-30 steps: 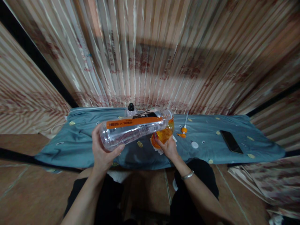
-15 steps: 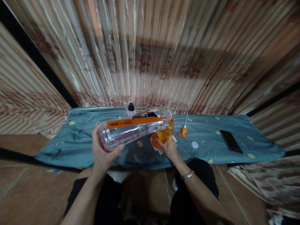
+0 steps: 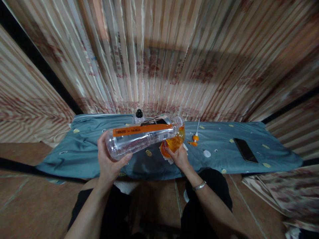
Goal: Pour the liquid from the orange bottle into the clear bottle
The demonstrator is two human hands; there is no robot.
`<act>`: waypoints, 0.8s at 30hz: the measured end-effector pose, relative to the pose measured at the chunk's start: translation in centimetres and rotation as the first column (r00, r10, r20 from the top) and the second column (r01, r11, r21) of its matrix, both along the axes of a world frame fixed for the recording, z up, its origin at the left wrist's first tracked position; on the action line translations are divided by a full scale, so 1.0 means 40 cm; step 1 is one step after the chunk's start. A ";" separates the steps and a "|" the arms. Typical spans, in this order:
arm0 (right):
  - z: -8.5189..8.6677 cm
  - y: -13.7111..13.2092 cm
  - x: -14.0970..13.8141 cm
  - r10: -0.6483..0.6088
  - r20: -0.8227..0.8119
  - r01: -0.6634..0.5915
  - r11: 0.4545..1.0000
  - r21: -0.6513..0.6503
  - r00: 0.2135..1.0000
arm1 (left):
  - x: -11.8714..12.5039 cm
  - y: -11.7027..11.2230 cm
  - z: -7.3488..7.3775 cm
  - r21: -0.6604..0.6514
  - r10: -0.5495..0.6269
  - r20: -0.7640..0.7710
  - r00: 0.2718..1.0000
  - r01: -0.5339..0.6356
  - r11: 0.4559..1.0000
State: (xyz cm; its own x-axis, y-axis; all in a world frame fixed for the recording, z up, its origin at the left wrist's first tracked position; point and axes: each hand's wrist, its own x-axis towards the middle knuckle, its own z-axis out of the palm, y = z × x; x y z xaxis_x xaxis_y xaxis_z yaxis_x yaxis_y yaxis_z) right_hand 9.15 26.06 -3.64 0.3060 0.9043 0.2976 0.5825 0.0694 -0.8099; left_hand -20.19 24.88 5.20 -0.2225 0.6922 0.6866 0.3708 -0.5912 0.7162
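Observation:
My left hand [image 3: 109, 156] is wrapped round the base of a large clear plastic bottle [image 3: 139, 137] with an orange and silver label. It is tilted nearly flat, its uncapped mouth pointing right. Under that mouth, my right hand [image 3: 179, 156] grips a smaller amber bottle [image 3: 175, 142], which leans with its neck up. The large bottle's mouth overlaps the amber bottle's neck in view; whether they touch I cannot tell. A piece of white scalloped paper or cloth [image 3: 165, 158] shows beneath the amber bottle. An orange pump head [image 3: 195, 138] with a pale tube lies to the right.
A teal patterned cloth [image 3: 82, 149] covers the low surface before me. Behind the large bottle stands a clear bottle with a black top [image 3: 139, 114]. A white round cap [image 3: 206, 153] and a black phone [image 3: 245, 150] lie at right. Striped curtains [image 3: 159, 66] hang behind.

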 end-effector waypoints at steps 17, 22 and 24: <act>0.005 0.000 -0.001 -0.011 -0.010 0.011 1.000 -0.015 1.000 | 0.004 -0.002 0.010 -0.042 0.000 0.016 1.000 0.001 0.999; 0.002 0.000 0.000 -0.021 -0.007 0.020 1.000 -0.021 1.000 | 0.007 -0.003 0.016 -0.057 0.019 0.017 1.000 -0.018 0.998; 0.000 0.000 -0.001 -0.024 -0.006 0.024 1.000 -0.020 1.000 | 0.009 -0.003 0.018 -0.061 0.013 0.027 1.000 -0.012 0.998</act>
State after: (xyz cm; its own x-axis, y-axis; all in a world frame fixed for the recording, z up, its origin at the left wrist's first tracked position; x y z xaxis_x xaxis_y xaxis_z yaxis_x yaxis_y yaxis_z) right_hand 9.11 26.06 -3.63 0.3294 0.9025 0.2776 0.5790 0.0392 -0.8144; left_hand -19.85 24.76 5.92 -0.2498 0.7295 0.6367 0.3574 -0.5417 0.7608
